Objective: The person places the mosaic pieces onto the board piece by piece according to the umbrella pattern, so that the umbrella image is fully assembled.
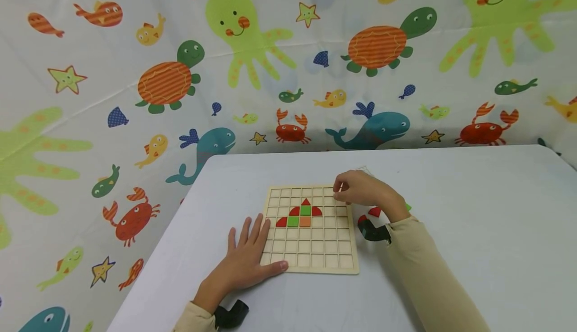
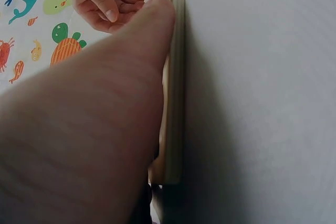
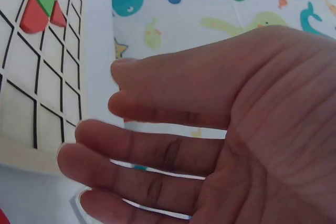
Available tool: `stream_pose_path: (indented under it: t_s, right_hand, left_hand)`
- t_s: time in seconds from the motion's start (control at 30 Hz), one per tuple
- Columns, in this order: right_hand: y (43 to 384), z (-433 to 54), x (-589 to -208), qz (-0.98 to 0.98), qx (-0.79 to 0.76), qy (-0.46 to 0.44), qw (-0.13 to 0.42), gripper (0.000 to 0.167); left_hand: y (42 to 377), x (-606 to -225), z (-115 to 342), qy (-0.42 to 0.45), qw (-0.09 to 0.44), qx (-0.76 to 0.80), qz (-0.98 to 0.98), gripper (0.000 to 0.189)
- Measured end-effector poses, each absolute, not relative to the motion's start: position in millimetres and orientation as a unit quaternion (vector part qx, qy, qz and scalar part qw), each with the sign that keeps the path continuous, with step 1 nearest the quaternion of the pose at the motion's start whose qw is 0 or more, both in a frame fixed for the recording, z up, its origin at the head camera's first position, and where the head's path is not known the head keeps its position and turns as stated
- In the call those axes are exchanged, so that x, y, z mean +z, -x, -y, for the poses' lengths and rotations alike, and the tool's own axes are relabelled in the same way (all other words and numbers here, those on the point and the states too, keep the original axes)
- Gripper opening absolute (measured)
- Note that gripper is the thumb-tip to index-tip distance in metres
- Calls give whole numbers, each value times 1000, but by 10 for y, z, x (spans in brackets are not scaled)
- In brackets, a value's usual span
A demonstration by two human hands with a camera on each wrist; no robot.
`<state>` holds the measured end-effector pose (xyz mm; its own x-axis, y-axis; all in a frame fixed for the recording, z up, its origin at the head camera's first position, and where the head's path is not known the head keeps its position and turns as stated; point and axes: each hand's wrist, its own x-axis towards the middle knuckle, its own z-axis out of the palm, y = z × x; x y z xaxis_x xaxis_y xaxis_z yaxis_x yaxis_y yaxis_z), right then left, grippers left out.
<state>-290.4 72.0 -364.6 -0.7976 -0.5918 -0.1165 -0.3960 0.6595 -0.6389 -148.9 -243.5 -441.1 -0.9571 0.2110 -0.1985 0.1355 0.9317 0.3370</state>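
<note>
A pale wooden grid board (image 1: 311, 262) lies on the white table. Red, green and orange tiles fill some squares in its upper middle: a red triangle (image 1: 306, 202) on top, a green square (image 1: 293, 221), an orange square (image 1: 305, 221) and several curved red pieces (image 1: 317, 211). Spread flat, my left hand (image 1: 247, 262) rests along the board's left edge, thumb at the near edge. Over the board's far right corner is my right hand (image 1: 365, 190). Its fingers are loosely bent, and nothing shows between thumb and fingers (image 3: 100, 169) in the right wrist view.
Loose red pieces (image 1: 375, 212) and a green piece (image 1: 408, 207) lie right of the board, partly hidden by the right wrist. A faint thin outline (image 1: 366, 170) shows behind the right hand. A sea-animal printed cloth (image 1: 270, 111) hangs behind the table (image 1: 473, 232).
</note>
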Motion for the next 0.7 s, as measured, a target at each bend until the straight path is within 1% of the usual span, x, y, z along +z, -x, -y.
stream_pose_path:
  t_s: [0.2, 0.37, 0.7]
  right_hand:
    - [2879, -825, -3588, -915, -275, 259, 142, 14]
    - [2868, -898, -3569, -932, -252, 225, 132, 14]
    - [2901, -1085, -3577, -956, -216, 132, 149, 13]
  left_hand:
    - [1482, -4408, 2436, -88, 114, 162, -976, 120]
    - [1492, -4417, 2437, -89, 113, 157, -977, 120]
    - [1483, -4414, 2436, -92, 112, 163, -976, 120]
